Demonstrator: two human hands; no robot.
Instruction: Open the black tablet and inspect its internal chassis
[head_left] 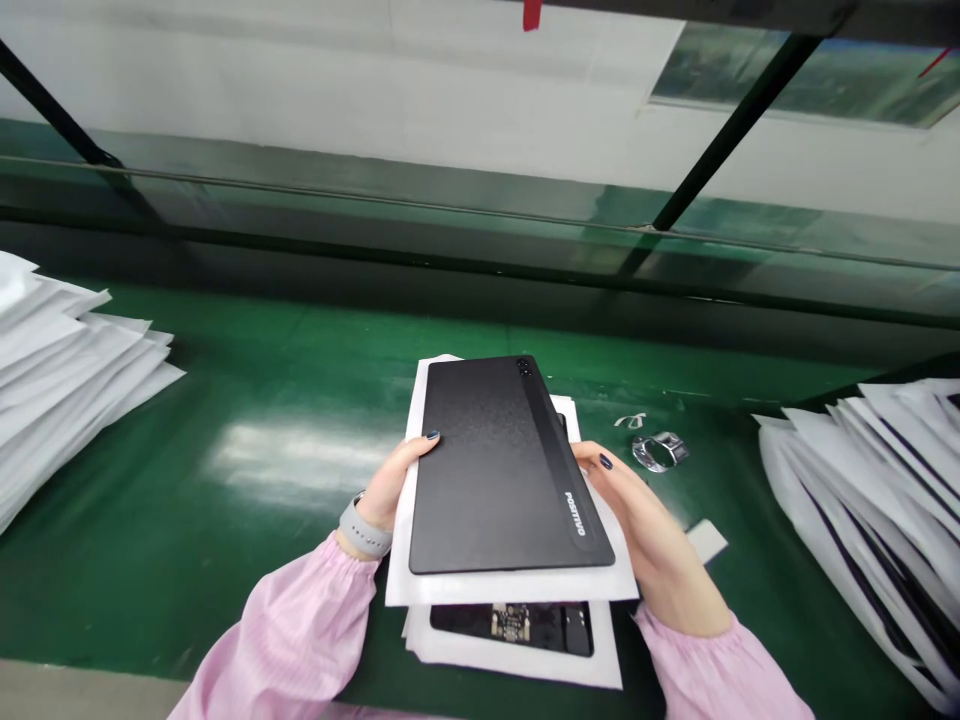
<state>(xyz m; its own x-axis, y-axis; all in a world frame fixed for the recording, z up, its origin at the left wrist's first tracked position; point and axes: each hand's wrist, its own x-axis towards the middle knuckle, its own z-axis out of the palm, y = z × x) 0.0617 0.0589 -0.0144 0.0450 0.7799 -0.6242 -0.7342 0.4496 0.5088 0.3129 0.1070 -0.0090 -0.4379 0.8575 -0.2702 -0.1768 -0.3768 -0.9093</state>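
Note:
A dark grey tablet (495, 470) with a camera at its top right corner and POSITIVO lettering lies back side up on a white sheet (517, 587). My left hand (391, 480) grips tablet and sheet at the left edge, thumb on top. My right hand (626, 505) is closed at the right edge of the sheet; its fingertips are partly hidden. Below, a black device part (555, 627) with a circuit board showing sits on another white sheet (525, 674). The upper sheet is lifted over it at an angle.
White-wrapped stacks stand at the left (67, 370) and at the right (862, 500) of the green table (262, 560). Right of my hands are a shiny tape roll (660, 452), a curled strip (630, 421) and a small white block (706, 541). A dark rail crosses behind.

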